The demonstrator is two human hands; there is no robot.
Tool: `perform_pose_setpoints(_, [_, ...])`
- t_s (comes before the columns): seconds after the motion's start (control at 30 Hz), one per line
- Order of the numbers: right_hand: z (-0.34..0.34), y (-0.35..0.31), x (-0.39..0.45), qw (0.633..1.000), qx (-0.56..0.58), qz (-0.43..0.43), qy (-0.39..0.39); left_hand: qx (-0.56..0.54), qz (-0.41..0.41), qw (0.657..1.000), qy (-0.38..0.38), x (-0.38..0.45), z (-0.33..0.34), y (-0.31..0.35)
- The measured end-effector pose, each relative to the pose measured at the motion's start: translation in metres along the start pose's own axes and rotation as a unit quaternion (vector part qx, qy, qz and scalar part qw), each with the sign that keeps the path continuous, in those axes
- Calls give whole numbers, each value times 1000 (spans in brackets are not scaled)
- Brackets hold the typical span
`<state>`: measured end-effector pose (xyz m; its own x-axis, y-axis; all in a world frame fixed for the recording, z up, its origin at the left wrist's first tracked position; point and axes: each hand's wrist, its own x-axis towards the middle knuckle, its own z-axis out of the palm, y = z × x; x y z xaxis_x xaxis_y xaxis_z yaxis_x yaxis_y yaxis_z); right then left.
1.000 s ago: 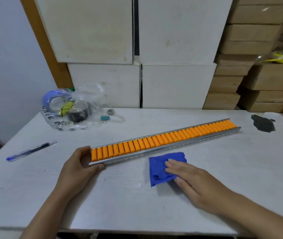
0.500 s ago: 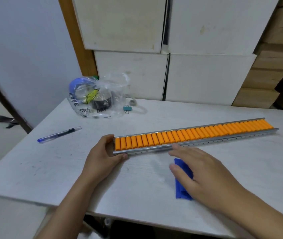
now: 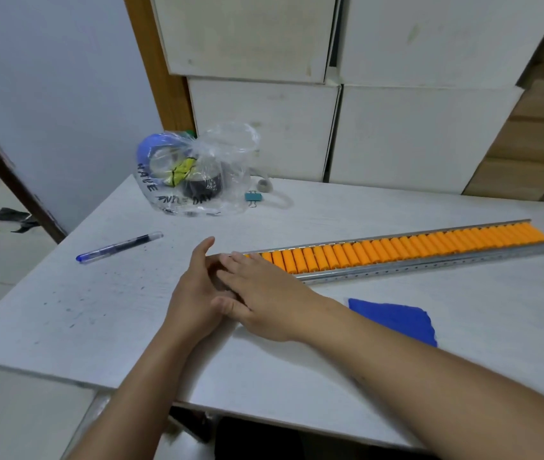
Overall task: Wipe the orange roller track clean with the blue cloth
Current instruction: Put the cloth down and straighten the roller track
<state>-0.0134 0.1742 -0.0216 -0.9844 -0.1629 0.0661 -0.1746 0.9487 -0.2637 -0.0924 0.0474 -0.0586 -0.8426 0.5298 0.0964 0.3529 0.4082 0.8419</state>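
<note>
Closest to the camera, both forearms reach in over the near edge of the white worktop (image 3: pixel 297 376), which is scuffed with dark specks. The blue cloth (image 3: pixel 396 318) just lies flat on the worktop, partly tucked behind the right forearm, nobody touching it, a little in front of the track. The right hand (image 3: pixel 264 300) is spread flat with fingers apart, laid palm down over the left end of the orange roller track (image 3: pixel 396 249), gripping nothing as far as I can see. The left hand (image 3: pixel 197 293) sits right against it at that same end, thumb up and fingers curled under the right one, so honestly I can't tell if it's clamped on the rail or only resting there. The track runs off diagonally to the right, orange rollers in a silver rail. Further left there's a blue pen (image 3: pixel 119 247), then a clear plastic bag (image 3: pixel 197 174) with tape rolls inside and a small teal binder clip (image 3: pixel 253 197) next to it. White boxes (image 3: pixel 297 94) are stacked at the back.
</note>
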Motion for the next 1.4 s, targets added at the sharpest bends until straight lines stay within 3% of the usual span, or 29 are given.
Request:
perform_pose_setpoints(0.4, [-19,65,-65,997,-10,73,32,22,-8,1000,20,5,3,0])
perform_pose_setpoints(0.9, [-53,166,-172,954,-39,283,92,40,2,999,21,3,3,1])
perform_pose_setpoints(1.1, [-65,218,-207,924,-87,359,98,35,4,999,21,3,4,2])
perform_pose_setpoints(1.4, [-80,277,-236,841,-86,521,121,37,4,999,16,2,4,6])
